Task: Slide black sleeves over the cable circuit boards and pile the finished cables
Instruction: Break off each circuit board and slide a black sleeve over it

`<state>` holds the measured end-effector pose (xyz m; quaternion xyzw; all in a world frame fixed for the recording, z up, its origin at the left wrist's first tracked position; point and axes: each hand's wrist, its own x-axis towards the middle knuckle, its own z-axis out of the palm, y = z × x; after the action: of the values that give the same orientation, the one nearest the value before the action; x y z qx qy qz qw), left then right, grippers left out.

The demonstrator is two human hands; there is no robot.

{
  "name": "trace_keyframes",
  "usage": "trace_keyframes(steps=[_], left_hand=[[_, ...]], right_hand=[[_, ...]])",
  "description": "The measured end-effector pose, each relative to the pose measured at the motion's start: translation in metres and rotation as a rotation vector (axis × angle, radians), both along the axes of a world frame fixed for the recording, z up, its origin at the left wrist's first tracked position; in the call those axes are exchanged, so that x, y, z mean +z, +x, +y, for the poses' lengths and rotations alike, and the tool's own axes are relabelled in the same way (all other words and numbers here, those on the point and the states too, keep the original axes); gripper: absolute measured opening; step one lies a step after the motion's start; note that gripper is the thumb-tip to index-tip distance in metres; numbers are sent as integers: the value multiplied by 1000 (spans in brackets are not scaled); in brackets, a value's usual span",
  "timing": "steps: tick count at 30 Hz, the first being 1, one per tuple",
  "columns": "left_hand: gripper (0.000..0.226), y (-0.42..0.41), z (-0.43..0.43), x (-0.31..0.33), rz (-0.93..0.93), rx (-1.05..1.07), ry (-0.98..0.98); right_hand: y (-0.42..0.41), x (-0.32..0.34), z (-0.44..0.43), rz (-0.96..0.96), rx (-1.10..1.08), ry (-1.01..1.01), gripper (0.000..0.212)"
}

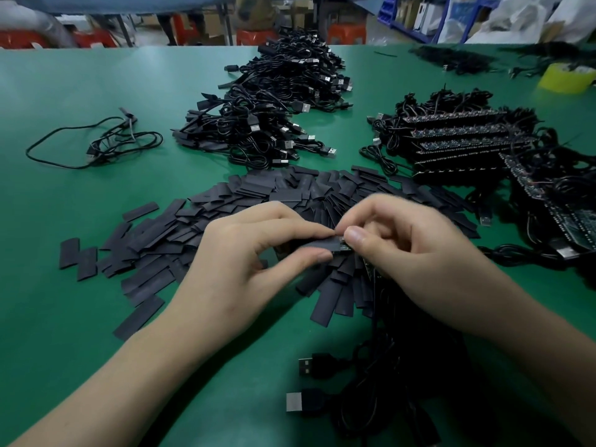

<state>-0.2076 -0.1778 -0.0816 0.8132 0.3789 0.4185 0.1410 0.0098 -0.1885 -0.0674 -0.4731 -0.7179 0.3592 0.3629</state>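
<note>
At center frame, over the green counter, my left hand holds one black sleeve in a pinching grip; my right hand pinches the circuit board at its mouth. Loose sleeves fan out beneath both hands. One finished-cable pile sits upper center, board bundles right, two USB plugs lower center, one tape roll upper right.

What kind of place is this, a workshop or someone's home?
Probably a small electronics assembly workshop: a green work table carries a heap of USB cables, loose black sleeves and stacked circuit boards, and blue storage shelves stand behind.
</note>
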Motion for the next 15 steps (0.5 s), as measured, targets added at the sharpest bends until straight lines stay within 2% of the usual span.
trace_keyframes(steps=[3,10,15], left_hand=[[21,-1,1,0,-74,10,-37],[19,0,3,-6,-227,-50,-183],[20,1,1,-5,-209,-45,-157]], right_hand=[[-1,3,-2,37,-17,135,3],[-1,5,-5,-212,-67,526,1],[0,1,-4,-209,-84,582,2]])
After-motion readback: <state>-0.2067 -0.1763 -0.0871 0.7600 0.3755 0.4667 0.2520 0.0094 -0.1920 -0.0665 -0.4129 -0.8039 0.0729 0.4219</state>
